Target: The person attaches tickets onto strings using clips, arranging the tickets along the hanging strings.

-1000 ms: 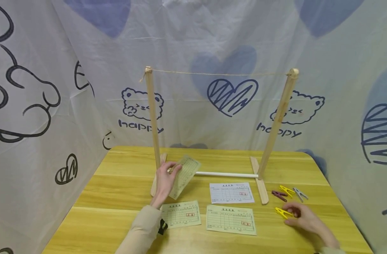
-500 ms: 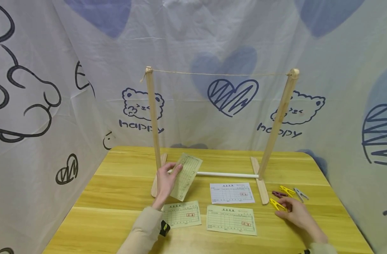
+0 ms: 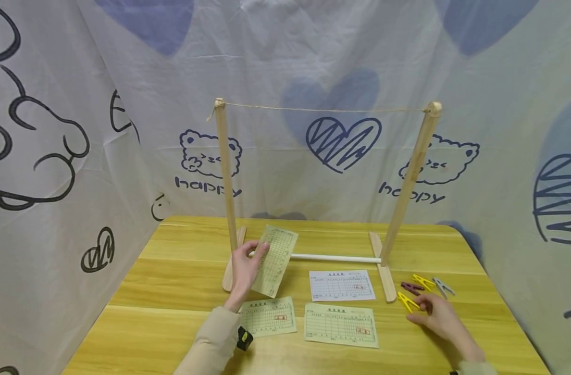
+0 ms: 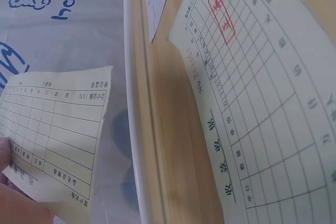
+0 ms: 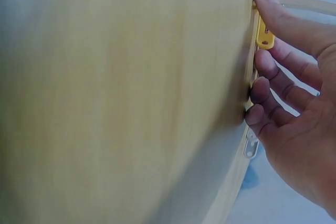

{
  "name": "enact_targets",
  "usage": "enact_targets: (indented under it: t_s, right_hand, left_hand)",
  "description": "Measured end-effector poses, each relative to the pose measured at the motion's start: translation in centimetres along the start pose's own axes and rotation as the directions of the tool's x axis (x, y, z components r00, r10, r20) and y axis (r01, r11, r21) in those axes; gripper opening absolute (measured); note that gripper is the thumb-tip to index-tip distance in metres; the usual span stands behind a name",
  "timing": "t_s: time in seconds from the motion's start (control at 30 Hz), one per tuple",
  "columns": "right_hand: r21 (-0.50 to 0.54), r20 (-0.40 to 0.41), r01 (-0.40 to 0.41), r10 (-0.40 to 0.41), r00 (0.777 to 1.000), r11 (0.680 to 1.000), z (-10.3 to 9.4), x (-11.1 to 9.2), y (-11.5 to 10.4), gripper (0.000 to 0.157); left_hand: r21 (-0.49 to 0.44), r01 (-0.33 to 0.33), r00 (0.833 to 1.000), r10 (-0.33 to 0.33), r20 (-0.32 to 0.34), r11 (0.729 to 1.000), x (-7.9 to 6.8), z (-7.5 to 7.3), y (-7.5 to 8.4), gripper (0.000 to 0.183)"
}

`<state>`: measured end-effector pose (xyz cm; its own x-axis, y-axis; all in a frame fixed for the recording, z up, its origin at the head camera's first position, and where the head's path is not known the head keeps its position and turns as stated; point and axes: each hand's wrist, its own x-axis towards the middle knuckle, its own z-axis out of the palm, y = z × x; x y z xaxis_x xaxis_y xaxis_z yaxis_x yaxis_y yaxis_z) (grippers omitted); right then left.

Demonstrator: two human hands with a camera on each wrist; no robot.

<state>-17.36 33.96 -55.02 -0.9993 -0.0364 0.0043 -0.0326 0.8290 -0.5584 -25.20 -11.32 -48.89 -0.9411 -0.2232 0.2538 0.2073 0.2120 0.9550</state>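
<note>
A pale yellow receipt slip (image 3: 277,260) is held up off the table, pinched by its left edge between the thumb and fingers of my left hand (image 3: 244,266). Its printed grid also shows in the left wrist view. At the right, my right hand (image 3: 439,316) grips a yellow clothespin (image 3: 407,301) low over the table; in the right wrist view only one end of it shows between thumb and fingers. Just beyond that hand lie a maroon clothespin (image 3: 412,288), another yellow clothespin (image 3: 424,282) and a grey one (image 3: 443,286).
Two yellow receipts (image 3: 342,324) (image 3: 269,315) and a white receipt (image 3: 343,285) lie on the wooden table (image 3: 140,307). Behind them stands a wooden frame (image 3: 409,182) with a string (image 3: 323,109) across its top and a white rod (image 3: 334,258) low down.
My right hand has moved left and slightly away from me, carrying the yellow clothespin. The slip in my left hand has turned a little and shifted slightly right.
</note>
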Motion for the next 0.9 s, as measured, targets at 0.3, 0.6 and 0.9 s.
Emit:
enact_targets:
  t_s: [0.3,0.6,0.9]
  right_hand:
    - [-0.017,0.033,-0.048,0.049,0.998,0.999,0.0,0.4,-0.4,0.048]
    - [-0.038,0.007,-0.081,0.081,0.997,0.996,0.2,0.6,-0.7,0.045]
    - [-0.014,-0.044,-0.088,0.087,0.995,0.996,0.3,0.5,-0.8,0.042]
  left_hand:
    - [-0.01,0.051,0.999,-0.051,-0.003,0.999,-0.6,-0.1,1.4,0.023]
    - [-0.063,0.113,0.993,-0.111,0.035,0.992,-1.3,-0.4,3.7,0.023]
    - [-0.156,0.164,0.986,-0.16,0.043,0.974,-0.5,0.0,0.8,0.029]
